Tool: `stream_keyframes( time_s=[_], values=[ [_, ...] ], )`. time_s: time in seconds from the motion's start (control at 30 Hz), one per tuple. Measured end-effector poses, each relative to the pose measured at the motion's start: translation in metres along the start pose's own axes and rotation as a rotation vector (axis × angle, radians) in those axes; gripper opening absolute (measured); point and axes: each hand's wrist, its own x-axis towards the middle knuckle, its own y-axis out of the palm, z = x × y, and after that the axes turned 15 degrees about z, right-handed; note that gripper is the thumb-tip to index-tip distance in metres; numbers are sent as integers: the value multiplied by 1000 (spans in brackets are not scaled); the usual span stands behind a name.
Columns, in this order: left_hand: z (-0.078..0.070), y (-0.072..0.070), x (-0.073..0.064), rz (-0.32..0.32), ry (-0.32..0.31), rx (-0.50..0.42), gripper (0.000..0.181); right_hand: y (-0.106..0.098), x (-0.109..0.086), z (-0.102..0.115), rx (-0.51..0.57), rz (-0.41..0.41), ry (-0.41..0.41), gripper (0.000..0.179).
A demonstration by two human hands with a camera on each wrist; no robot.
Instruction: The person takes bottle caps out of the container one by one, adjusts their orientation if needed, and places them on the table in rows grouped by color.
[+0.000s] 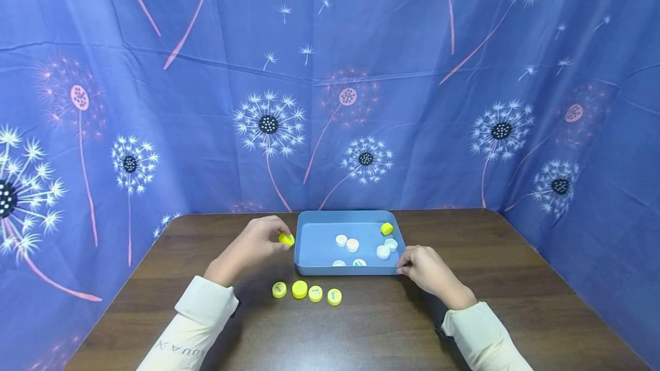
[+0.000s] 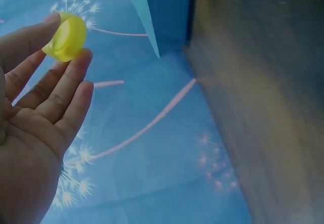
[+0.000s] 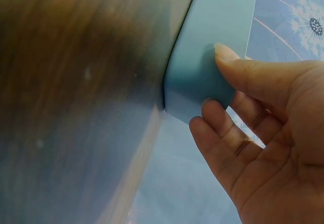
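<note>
My left hand (image 1: 260,237) pinches a yellow bottle cap (image 2: 66,37) between thumb and fingertips, just left of a shallow blue tray (image 1: 348,271). The cap is above the table in the left wrist view, its hollow underside partly showing. My right hand (image 1: 425,268) grips the tray's near right corner, thumb on the front wall in the right wrist view. Inside the tray lie several white bottle caps (image 1: 353,245), mostly toward the middle and right. One yellow cap (image 1: 387,228) sits near the back right corner of the tray.
In front of the tray, several yellow caps (image 1: 299,289) lie in a loose row on the brown wooden table (image 1: 361,336). A blue curtain (image 1: 319,44) with dandelion prints hangs right behind the table and along its sides.
</note>
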Motion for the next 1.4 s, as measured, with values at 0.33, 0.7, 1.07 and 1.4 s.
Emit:
stream_keyframes(
  time_s=[0.33,0.7,1.07,1.4],
  values=[
    [12,5,-33,81,-145,-155,36,0,1,-1,15,23,28,15],
    [19,19,-49,221,-253,-226,33,0,2,-1,3,27,32,15],
    [23,30,-54,272,-310,-146,30,2,3,-1,-1,26,31,14],
    [22,31,-55,297,-318,-73,32,2,2,-1,3,23,37,16]
  ],
)
